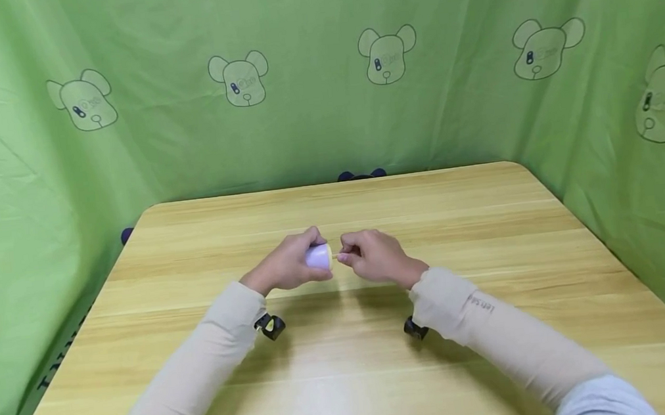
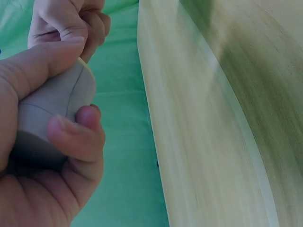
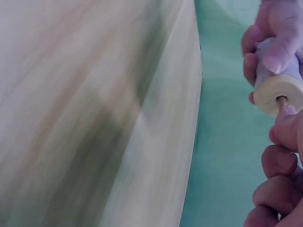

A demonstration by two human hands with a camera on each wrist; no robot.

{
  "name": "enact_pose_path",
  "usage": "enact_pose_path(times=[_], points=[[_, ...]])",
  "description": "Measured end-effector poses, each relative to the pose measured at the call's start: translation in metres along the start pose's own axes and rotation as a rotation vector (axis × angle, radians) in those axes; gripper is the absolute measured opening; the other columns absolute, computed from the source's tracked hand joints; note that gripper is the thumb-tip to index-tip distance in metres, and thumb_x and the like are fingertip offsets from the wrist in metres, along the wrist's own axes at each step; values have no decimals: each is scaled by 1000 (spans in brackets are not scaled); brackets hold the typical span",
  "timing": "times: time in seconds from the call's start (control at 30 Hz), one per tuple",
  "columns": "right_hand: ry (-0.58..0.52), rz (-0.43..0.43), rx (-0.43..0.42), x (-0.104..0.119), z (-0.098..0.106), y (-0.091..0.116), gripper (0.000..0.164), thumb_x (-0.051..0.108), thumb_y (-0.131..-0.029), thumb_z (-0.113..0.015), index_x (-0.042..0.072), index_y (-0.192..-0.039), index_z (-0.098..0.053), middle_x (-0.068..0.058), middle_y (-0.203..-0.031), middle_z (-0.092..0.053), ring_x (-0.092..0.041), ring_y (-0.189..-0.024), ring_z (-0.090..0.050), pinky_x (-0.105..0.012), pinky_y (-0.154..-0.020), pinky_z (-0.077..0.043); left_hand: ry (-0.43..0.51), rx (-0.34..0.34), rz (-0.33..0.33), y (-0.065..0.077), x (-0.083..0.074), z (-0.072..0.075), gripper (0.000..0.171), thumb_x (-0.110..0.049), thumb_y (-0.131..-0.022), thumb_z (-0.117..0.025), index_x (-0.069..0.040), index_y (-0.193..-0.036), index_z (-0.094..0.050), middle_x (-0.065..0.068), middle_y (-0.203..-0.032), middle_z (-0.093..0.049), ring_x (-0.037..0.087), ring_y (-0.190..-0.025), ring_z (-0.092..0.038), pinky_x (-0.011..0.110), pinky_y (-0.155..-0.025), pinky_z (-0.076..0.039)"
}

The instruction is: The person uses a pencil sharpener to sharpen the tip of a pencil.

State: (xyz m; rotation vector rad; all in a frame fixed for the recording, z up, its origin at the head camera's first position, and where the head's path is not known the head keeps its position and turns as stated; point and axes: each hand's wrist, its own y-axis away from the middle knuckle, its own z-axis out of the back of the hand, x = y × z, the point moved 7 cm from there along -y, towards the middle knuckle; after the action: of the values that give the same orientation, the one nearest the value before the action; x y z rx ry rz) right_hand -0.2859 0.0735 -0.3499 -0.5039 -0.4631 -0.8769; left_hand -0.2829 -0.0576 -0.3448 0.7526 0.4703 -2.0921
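Note:
My left hand (image 1: pixel 291 262) grips a pale purple cylinder (image 1: pixel 316 257) with a cream-coloured end, holding it on its side above the table. In the right wrist view, that cream end face (image 3: pixel 266 98) has a round hole in its middle. A thin, light brown stick (image 3: pixel 281 101) stands in the hole. My right hand (image 1: pixel 377 256) pinches the stick's outer end between thumb and forefinger, its other fingers curled. Dark seam lines run over the cylinder's body (image 2: pixel 54 97) in the left wrist view. How deep the stick reaches inside is hidden.
A light wood-grain table (image 1: pixel 347 377) lies below both hands. Green cloth (image 1: pixel 320 129) printed with bear heads hangs behind it and along the sides. Black camera mounts (image 1: pixel 270 327) hang from both wrists.

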Motion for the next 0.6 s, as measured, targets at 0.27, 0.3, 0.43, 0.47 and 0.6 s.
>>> enact_pose_path(times=[0.27, 0.3, 0.43, 0.47, 0.6], points=[[-320, -218, 219, -8, -1, -2, 33, 6, -94, -61, 10, -65, -44, 0, -63, -40, -12, -52, -33, -24, -49, -28, -82, -5, -41, 2, -8, -5, 46, -15, -79, -82, -4, -112, -52, 12, -106, -62, 22, -86, -59, 29, -69, -53], [-345, -248, 227, -9, 0, -2, 33, 6, -94, -61, 9, -66, -43, -1, -63, -39, -12, -52, -32, -24, -49, -27, -100, -8, -53, 2, -10, -5, 47, -16, -79, -82, -3, -113, -52, 12, -107, -63, 23, -87, -60, 29, -69, -53], [-240, -213, 163, -7, 5, -1, 24, 13, -95, -62, 9, -72, -56, 0, -64, -47, -13, -53, -37, -26, -50, -33, -110, -24, -50, 1, -14, 2, 48, -17, -78, -82, -3, -114, -52, 13, -108, -63, 24, -88, -60, 31, -71, -53], [-190, -176, 124, -5, 6, -1, 20, 15, -95, -63, 9, -76, -60, 0, -66, -51, -14, -55, -41, -28, -51, -36, -96, -22, -36, 0, -13, 4, 49, -18, -78, -82, -3, -114, -52, 13, -108, -63, 24, -88, -60, 31, -70, -53], [71, 67, -106, 7, 13, 3, 8, 16, -90, -70, 8, -88, -68, 0, -82, -63, -17, -71, -56, -34, -64, -49, 11, 6, 61, -1, -4, 10, 49, -19, -79, -81, -5, -116, -52, 12, -104, -61, 23, -82, -59, 30, -59, -53]])
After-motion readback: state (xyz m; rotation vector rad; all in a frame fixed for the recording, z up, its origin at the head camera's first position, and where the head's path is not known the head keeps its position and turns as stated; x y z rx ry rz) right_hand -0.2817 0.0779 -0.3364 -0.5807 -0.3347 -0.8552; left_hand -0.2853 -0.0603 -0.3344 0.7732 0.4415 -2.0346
